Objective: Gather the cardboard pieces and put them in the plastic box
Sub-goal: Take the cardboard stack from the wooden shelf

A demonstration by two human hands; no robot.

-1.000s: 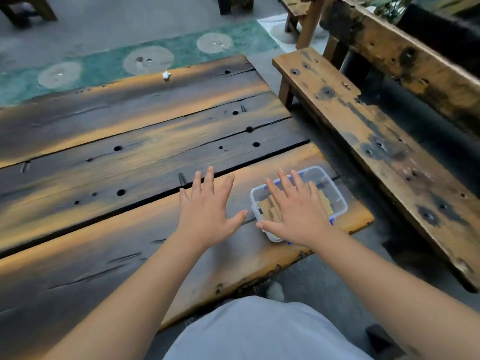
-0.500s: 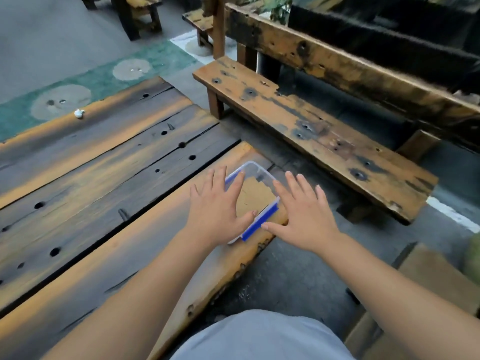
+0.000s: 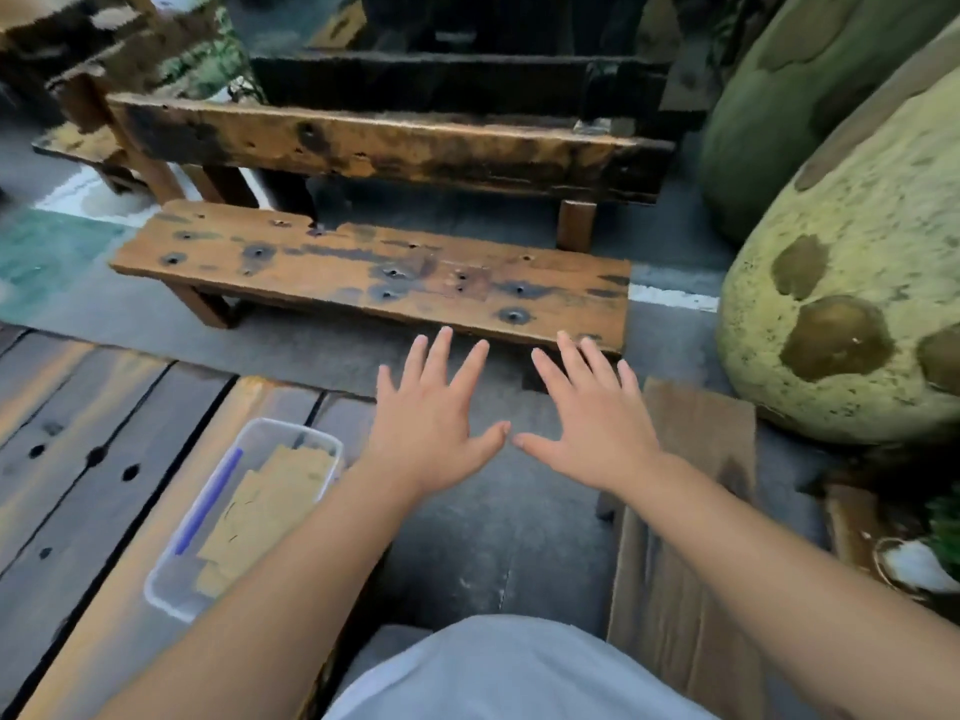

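A clear plastic box (image 3: 171, 579) with a blue strip along one side sits near the right edge of the wooden table (image 3: 78, 459), at lower left. Tan cardboard pieces (image 3: 270, 506) lie inside it. My left hand (image 3: 434, 420) and my right hand (image 3: 589, 420) are stretched out flat side by side, fingers spread, thumbs nearly touching. Both hover over the grey ground to the right of the box and hold nothing. My left forearm crosses the box's near right corner.
A low wooden bench (image 3: 374, 275) stands ahead, with a taller dark one (image 3: 384, 148) behind it. A large flat cardboard sheet (image 3: 680, 553) lies on the ground under my right arm. Big mossy boulders (image 3: 841, 304) fill the right side.
The view has swung to the right. My hands have come off the box, which now lies to their left, and they hover over the ground in front of the bench.
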